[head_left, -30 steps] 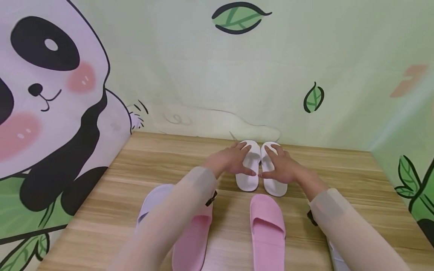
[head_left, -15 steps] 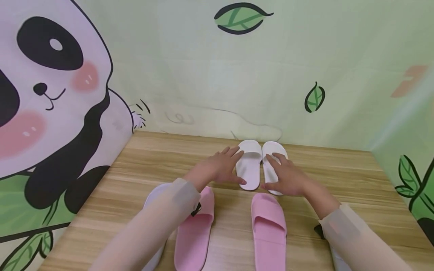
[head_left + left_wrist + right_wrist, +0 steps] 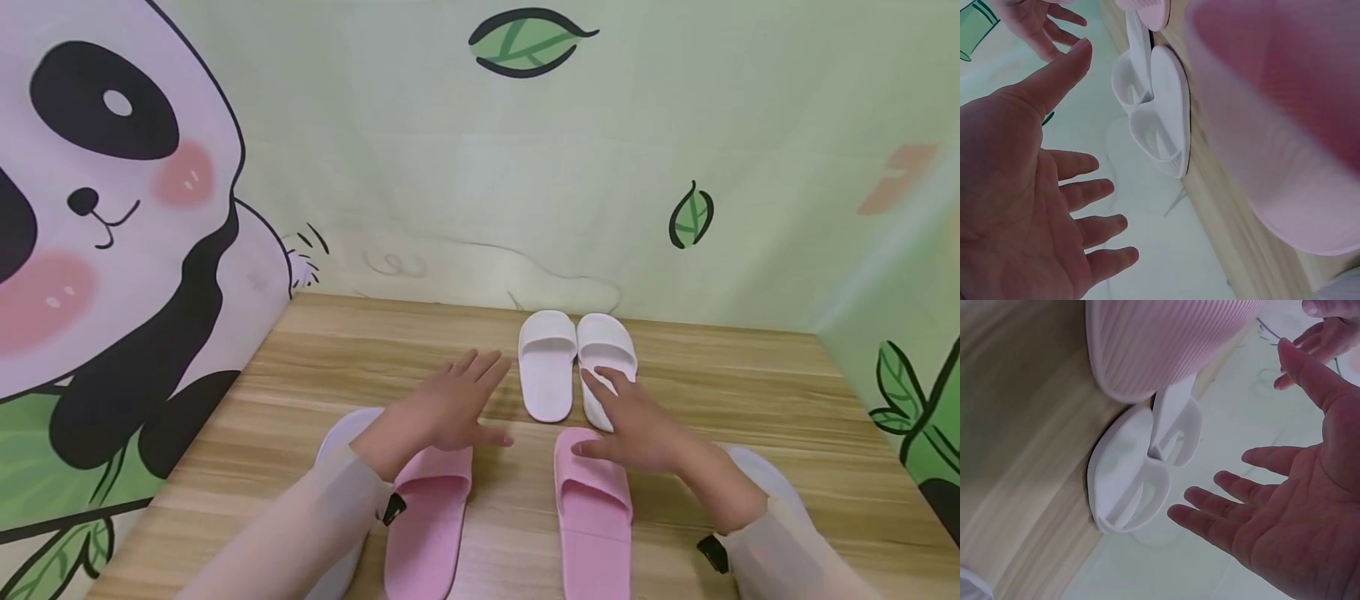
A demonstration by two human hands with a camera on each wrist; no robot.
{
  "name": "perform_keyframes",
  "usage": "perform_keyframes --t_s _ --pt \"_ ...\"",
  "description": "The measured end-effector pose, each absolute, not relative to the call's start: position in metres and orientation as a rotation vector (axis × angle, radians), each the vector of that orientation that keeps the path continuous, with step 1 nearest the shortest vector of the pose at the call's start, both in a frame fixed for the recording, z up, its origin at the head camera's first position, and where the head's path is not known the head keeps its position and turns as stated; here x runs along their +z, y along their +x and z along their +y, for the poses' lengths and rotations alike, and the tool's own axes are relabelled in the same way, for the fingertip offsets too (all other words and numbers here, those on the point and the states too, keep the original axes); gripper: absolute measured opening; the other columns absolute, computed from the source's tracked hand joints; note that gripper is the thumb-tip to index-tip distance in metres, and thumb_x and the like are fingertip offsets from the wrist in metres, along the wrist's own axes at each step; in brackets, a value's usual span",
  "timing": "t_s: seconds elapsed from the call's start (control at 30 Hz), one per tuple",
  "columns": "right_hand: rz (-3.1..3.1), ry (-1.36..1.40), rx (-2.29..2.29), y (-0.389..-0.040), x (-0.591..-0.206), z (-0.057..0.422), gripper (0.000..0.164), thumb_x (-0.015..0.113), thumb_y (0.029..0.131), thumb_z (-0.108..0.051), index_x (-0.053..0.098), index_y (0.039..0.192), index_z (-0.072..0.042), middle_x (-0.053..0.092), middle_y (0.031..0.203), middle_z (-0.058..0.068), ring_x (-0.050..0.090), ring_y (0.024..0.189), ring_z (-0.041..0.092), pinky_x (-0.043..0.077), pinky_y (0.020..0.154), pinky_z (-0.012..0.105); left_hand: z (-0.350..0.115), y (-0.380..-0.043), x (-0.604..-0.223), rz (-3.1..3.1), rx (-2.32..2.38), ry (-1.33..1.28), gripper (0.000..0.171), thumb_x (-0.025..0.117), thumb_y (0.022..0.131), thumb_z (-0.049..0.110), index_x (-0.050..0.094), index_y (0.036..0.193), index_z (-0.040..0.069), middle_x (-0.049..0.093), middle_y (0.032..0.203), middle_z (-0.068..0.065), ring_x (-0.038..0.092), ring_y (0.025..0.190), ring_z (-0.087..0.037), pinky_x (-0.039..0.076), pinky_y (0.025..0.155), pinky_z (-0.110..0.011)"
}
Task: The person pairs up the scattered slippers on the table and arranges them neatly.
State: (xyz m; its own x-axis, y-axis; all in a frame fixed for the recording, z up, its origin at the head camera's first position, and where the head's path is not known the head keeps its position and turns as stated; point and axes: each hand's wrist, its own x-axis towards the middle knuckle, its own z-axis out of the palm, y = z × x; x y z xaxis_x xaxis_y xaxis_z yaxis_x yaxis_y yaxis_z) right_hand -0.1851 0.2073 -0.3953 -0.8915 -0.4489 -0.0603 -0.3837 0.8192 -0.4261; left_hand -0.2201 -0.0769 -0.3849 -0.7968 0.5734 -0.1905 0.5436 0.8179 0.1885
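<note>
A pair of white slippers, the left one (image 3: 547, 379) and the right one (image 3: 606, 335), stands side by side against the back wall, toes to it. My left hand (image 3: 442, 408) is spread above the toe of the left pink slipper (image 3: 426, 533), palm down and holding nothing. Fingers straight and apart, my right hand (image 3: 637, 421) is over the right pink slipper (image 3: 594, 500) and overlaps the right white slipper's heel in the head view. In the right wrist view both white slippers (image 3: 1121, 459) lie beyond the fingertips, apart from them.
Pale lilac slippers, one at the left (image 3: 337, 446) and one at the right (image 3: 765, 471), lie partly hidden under my forearms. The wood-patterned floor (image 3: 375, 333) ends at a green wall (image 3: 420, 167) printed with leaves and a panda (image 3: 135, 208).
Both hands have drawn back from the white slippers toward me, the left also moving leftward. The white slippers remain together by the wall and are now mostly uncovered.
</note>
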Motion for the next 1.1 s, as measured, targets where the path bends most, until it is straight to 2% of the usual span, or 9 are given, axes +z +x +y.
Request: perform_keyframes --t_s 0.17,0.47,0.77,0.93,1.1 --pt "2.844 -0.640 -0.612 -0.170 -0.400 0.204 0.102 0.079 0.088 -0.047 0.028 0.162 0.000 0.028 0.164 0.028 0.039 0.143 0.055 0.046 0.107 0.066 -0.092 -0.204 -0.394 2.766 0.236 0.873 0.107 0.071 0.090 0.063 0.018 0.167 0.013 0.016 0.175 -0.010 0.013 0.161 -0.039 0.021 0.128 -0.060" --pt "2.867 -0.602 -0.676 -0.145 -0.409 0.196 0.103 0.082 0.084 -0.053 0.035 0.160 -0.002 0.033 0.162 0.027 0.041 0.143 0.053 0.047 0.107 0.065 -0.104 -0.178 -0.402 2.774 0.289 0.855 0.108 0.073 0.087 0.064 0.019 0.167 0.014 0.014 0.175 -0.007 0.013 0.161 -0.039 0.021 0.127 -0.061" --pt "2.895 -0.593 -0.665 -0.125 -0.419 0.191 0.104 0.088 0.079 -0.046 0.038 0.158 0.000 0.035 0.163 0.023 0.040 0.144 0.051 0.044 0.110 0.066 -0.111 -0.157 -0.405 2.791 0.312 0.850 0.108 0.075 0.086 0.061 0.020 0.167 0.013 0.018 0.175 -0.008 0.017 0.160 -0.040 0.027 0.124 -0.064" --pt "2.944 -0.617 -0.618 -0.114 -0.423 0.187 0.105 0.090 0.075 -0.045 0.041 0.157 -0.001 0.038 0.162 0.024 0.042 0.143 0.050 0.046 0.109 0.066 -0.114 -0.148 -0.410 2.818 0.305 0.847 0.113 0.079 0.082 0.062 0.023 0.166 0.011 0.021 0.174 -0.009 0.020 0.159 -0.042 0.030 0.122 -0.065" --pt "2.983 -0.609 -0.535 -0.105 -0.428 0.182 0.112 0.094 0.069 -0.047 0.040 0.158 -0.004 0.039 0.161 0.024 0.043 0.143 0.049 0.049 0.107 0.064 -0.117 -0.139 -0.414 2.823 0.312 0.834 0.122 0.084 0.074 0.063 0.024 0.165 0.010 0.020 0.173 -0.013 0.018 0.159 -0.043 0.028 0.123 -0.066"
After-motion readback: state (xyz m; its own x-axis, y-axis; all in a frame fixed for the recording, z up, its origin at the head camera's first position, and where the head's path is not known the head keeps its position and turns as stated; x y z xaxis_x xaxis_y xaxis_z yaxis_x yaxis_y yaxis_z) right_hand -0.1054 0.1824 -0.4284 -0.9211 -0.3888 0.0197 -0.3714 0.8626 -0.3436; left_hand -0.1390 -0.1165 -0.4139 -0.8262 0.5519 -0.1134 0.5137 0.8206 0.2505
